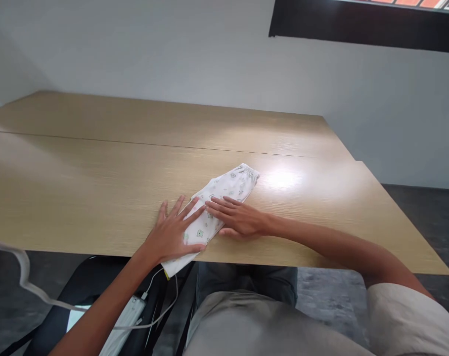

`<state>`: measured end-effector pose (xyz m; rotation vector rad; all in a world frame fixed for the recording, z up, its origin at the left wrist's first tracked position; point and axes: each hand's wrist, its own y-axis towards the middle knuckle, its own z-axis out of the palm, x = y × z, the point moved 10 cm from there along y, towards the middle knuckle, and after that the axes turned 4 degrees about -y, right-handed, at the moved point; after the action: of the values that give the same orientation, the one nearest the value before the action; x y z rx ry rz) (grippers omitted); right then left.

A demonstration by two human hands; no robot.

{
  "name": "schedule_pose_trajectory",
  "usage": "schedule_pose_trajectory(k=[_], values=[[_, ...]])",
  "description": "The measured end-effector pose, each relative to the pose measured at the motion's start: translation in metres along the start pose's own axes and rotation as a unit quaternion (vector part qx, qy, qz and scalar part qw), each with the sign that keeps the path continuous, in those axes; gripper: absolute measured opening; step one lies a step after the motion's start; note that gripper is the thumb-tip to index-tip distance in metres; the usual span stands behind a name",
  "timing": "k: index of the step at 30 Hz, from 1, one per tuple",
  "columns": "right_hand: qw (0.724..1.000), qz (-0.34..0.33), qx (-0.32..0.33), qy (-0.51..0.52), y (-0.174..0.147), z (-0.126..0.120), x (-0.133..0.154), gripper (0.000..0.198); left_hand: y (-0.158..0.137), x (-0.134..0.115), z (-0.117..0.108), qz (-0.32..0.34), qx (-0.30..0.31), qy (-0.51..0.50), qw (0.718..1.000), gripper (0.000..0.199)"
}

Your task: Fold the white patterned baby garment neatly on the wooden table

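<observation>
A folded white cloth garment [230,188] with small green and grey animal-face prints lies slantwise on the table. Its far end is gathered like a trouser-leg cuff, and its near end hangs over the front edge, with a bit of yellow showing beneath. My left hand [172,232] rests on the near part, fingers spread, partly on the cloth and partly on the wood. Across the middle lies my right hand [241,217], flat with fingers stretched out, its fingertips close to those of my left. Neither hand grips the fabric. Parts of the garment are hidden under both hands.
The light wood table [98,198] has a seam running along it. Below its front edge stands a black chair [87,282] holding a white power strip [126,316] with cables. A thick white cable [24,269] hangs at left. Behind is a grey wall [172,54].
</observation>
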<state>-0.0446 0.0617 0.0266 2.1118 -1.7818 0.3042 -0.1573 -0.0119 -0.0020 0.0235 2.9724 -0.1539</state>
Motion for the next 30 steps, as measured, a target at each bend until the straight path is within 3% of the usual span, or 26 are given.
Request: schedule_pose_trajectory(k=[3, 8, 11, 13, 15, 19, 22, 25, 30], values=[[0.999, 0.031, 0.003, -0.026, -0.011, 0.005, -0.035, 0.070, 0.001, -0.002, 0.000, 0.004, 0.013, 0.006, 1.000, 0.105], [0.992, 0.104, 0.000, -0.076, -0.038, -0.026, -0.121, 0.070, 0.001, -0.003, -0.001, 0.004, 0.021, 0.005, 1.000, 0.106], [0.988, 0.118, 0.002, -0.101, -0.037, -0.037, -0.132, 0.069, 0.001, -0.001, -0.001, -0.002, 0.017, 0.002, 1.000, 0.107], [0.985, 0.125, -0.022, -0.114, -0.026, -0.040, -0.113, 0.068, 0.001, -0.001, -0.001, -0.002, 0.017, 0.000, 1.000, 0.107], [0.987, 0.103, -0.052, -0.115, -0.007, -0.034, -0.074, 0.068, 0.001, -0.001, 0.001, 0.001, 0.018, 0.000, 1.000, 0.107], [0.996, -0.045, -0.041, -0.065, 0.030, 0.007, 0.027, 0.073, 0.000, 0.001, 0.002, 0.002, 0.013, 0.002, 1.000, 0.106], [0.995, -0.078, -0.029, -0.049, 0.039, 0.030, 0.045, 0.074, 0.000, 0.000, 0.002, -0.001, 0.015, 0.008, 1.000, 0.106], [0.999, -0.020, -0.011, -0.044, 0.033, 0.032, 0.006, 0.073, 0.000, -0.001, 0.002, -0.002, 0.020, 0.015, 1.000, 0.114], [0.995, 0.080, 0.003, -0.051, 0.010, 0.005, -0.085, 0.071, 0.002, 0.001, 0.004, -0.010, 0.024, 0.011, 1.000, 0.122]])
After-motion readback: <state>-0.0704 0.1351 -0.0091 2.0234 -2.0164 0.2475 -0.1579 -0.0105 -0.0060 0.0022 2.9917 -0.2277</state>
